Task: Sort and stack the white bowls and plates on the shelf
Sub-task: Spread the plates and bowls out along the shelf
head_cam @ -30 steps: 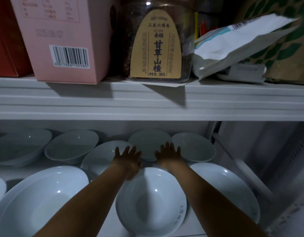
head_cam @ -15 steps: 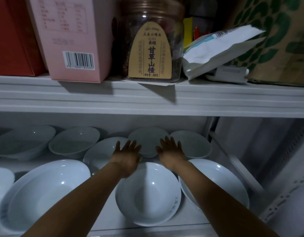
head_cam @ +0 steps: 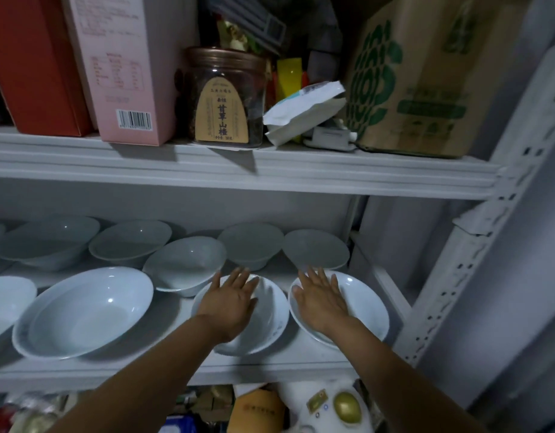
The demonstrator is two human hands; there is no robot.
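Observation:
Several white bowls stand on the middle shelf [head_cam: 270, 368]. My left hand [head_cam: 230, 303] hovers flat, fingers spread, over a front bowl [head_cam: 270, 320]. My right hand [head_cam: 321, 300] lies spread over the neighbouring front bowl [head_cam: 368, 310] at the right. Neither hand grips anything. A large wide bowl [head_cam: 82, 310] sits front left, with another bowl [head_cam: 4, 303] cut off at the left edge. Behind stand a mid bowl [head_cam: 185, 264], two shadowed bowls at the back [head_cam: 251, 245] [head_cam: 315, 250], and two more at back left [head_cam: 130, 240] [head_cam: 48, 242].
The upper shelf [head_cam: 238, 170] overhangs the bowls and carries a red box [head_cam: 35, 57], a pink box [head_cam: 126, 64], a jar [head_cam: 226, 98], a white packet [head_cam: 304, 115] and a cardboard box [head_cam: 420, 76]. A perforated metal upright [head_cam: 476, 260] bounds the right side. Packages lie below.
Both hands have drawn back from the rear bowls toward the front and spread apart, each now over a front bowl. The view has pulled back and shifted, showing more of the shelf.

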